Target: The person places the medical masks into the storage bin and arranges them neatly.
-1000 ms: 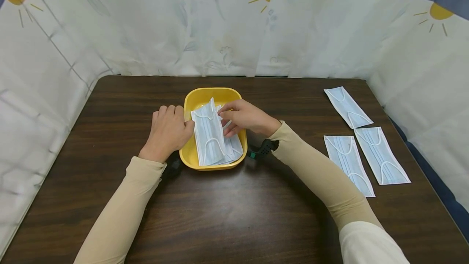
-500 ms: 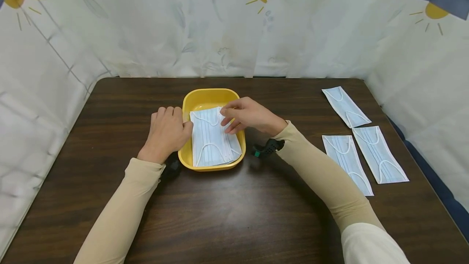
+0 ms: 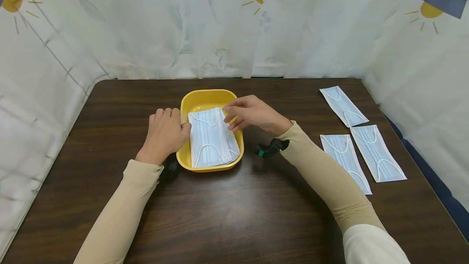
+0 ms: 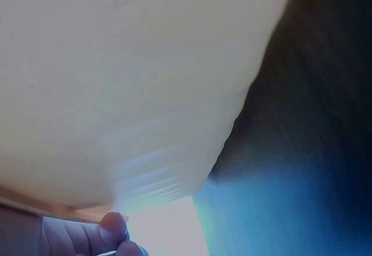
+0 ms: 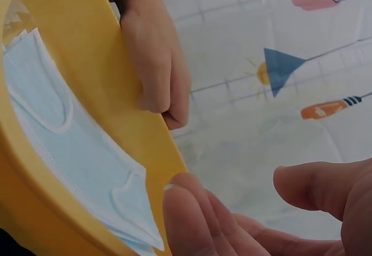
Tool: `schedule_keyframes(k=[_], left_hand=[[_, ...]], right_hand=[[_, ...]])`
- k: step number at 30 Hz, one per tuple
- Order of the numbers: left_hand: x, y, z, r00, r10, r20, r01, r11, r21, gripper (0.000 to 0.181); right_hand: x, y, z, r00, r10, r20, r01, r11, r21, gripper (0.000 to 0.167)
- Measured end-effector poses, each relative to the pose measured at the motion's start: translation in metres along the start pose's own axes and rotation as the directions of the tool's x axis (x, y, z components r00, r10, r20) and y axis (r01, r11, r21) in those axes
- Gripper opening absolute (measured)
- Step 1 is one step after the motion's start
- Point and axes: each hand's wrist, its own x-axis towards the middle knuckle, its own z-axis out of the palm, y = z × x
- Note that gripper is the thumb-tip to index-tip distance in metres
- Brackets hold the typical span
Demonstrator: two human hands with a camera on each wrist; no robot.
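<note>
1. Setting: pale printed curtain (image 3: 146,27) behind & at both sides; dark wood table (image 3: 220,223) before it, w/ a person's two sleeved arms reaching over from the near edge.
2. Tub (image 3: 203,101): yellow, a little L of table centre. Contains a pile (image 3: 206,137) of pale-blue masks, lying flat, slightly fanned, ear loops uppermost; no. of layers can't be told from where I stand. Pile lies toward tub's near end, bare yellow showing at far end; flat lay prob. makes best use of the space.
3. Loose masks, R side of table: far (image 3: 343,106), mid (image 3: 378,154), nr. (image 3: 344,160). All flat, corners close; contact b/w them unclear. Well apart from tub, prob. so each can be picked up singly.
4. L hand (image 3: 164,135): fingers bent, gripping tub's L rim, thumb alongside; prob. to stop tub sliding. No mask in it.
5. R hand (image 3: 256,115): at tub's R rim, beside pile. Fingers loosely bent, close together; thumb apart, w/ plain gap b/w, i.e. approx. half spread. Holds nothing; whether fingertips graze pile or rim, can't tell.
</note>
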Motion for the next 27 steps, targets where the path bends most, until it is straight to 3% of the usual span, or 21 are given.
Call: schedule_keyframes(k=[27], left_hand=[[0.002,0.001,-0.001,0.999,-0.018,0.033,0.018,1.000,0.000,0.034]], right_hand=[[-0.019,0.015,-0.026,0.993,-0.064,-0.097,0.066,0.998,0.019,0.045]])
